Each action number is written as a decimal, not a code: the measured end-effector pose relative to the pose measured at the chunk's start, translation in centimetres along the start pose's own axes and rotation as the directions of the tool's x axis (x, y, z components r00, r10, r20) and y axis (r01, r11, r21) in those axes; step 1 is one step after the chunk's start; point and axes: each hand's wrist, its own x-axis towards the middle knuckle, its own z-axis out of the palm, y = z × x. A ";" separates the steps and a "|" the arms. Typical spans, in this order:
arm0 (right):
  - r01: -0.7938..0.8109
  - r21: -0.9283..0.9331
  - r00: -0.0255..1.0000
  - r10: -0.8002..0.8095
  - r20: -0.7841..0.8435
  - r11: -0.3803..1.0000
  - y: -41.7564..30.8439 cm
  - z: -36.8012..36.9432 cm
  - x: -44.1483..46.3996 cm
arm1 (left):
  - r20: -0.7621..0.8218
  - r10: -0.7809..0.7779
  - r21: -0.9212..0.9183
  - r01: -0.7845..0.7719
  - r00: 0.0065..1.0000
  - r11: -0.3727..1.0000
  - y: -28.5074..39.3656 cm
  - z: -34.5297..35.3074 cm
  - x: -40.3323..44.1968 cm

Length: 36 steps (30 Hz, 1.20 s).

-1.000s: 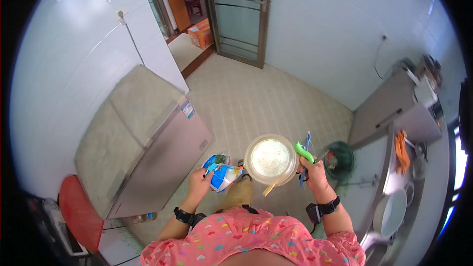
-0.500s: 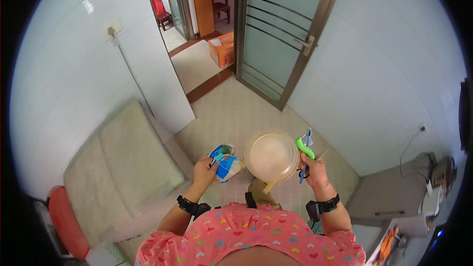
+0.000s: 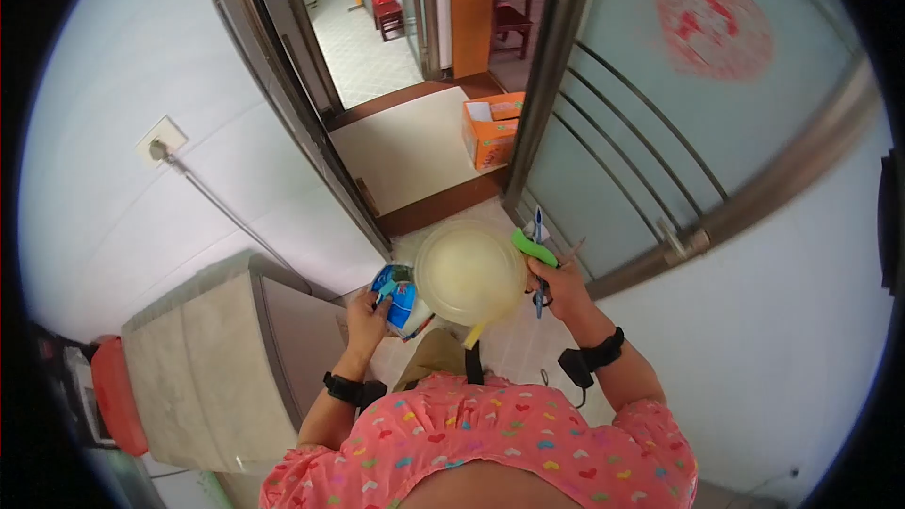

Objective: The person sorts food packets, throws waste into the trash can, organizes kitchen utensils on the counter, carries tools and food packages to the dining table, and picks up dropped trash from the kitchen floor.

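My left hand (image 3: 368, 322) is closed on a blue-and-white plastic bag (image 3: 402, 303) with a teal clip (image 3: 386, 291) at its gathered top. Beside the bag is a round, translucent lidded tub (image 3: 469, 269), pale inside, with a yellow strip (image 3: 474, 335) hanging at its near edge. My right hand (image 3: 563, 290) is closed at the tub's right side around a bundle of utensils. A curved green handle (image 3: 534, 248) and a slim blue tool (image 3: 538, 219) stick out of it, plus a thin pointed piece. Whether those fingers also grip the tub's rim, I cannot tell.
Ahead, a doorway opens over a brown-edged step (image 3: 415, 146) bearing an orange carton (image 3: 492, 137). A frosted glass door (image 3: 641, 123) stands open on the right. To the left is a covered, box-shaped appliance (image 3: 207, 368) below a wall socket (image 3: 162, 143).
I have moved forward, closer to the doorway and glass door, which now look larger. Both hands still carry the same things, and the tub has come along between them.
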 end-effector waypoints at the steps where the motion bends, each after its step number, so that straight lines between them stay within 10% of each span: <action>1: -0.008 0.034 1.000 0.007 0.025 0.999 -0.8 0.5 3.2 | -0.017 -0.057 -0.044 0.057 0.998 0.997 -0.9 0.9 2.4; 8: -0.002 0.116 0.998 -0.004 0.057 0.993 -5.0 2.3 24.8 | -0.012 -0.070 0.208 0.071 0.997 0.975 -2.6 5.1 22.7; 22: 0.029 0.149 0.995 -0.014 -0.099 0.988 -12.3 1.6 62.8 | 0.037 -0.004 -0.045 0.005 0.999 0.999 -9.4 14.1 62.2; 28: 0.012 0.161 0.999 -0.007 -0.032 0.987 -18.6 0.9 78.2 | 0.062 0.038 0.262 -0.053 0.997 0.964 -9.9 15.8 78.1; 36: 0.025 0.312 0.987 0.025 -0.157 0.950 -23.0 -2.4 95.4 | 0.077 0.113 0.029 -0.116 0.991 0.993 -10.1 18.1 97.2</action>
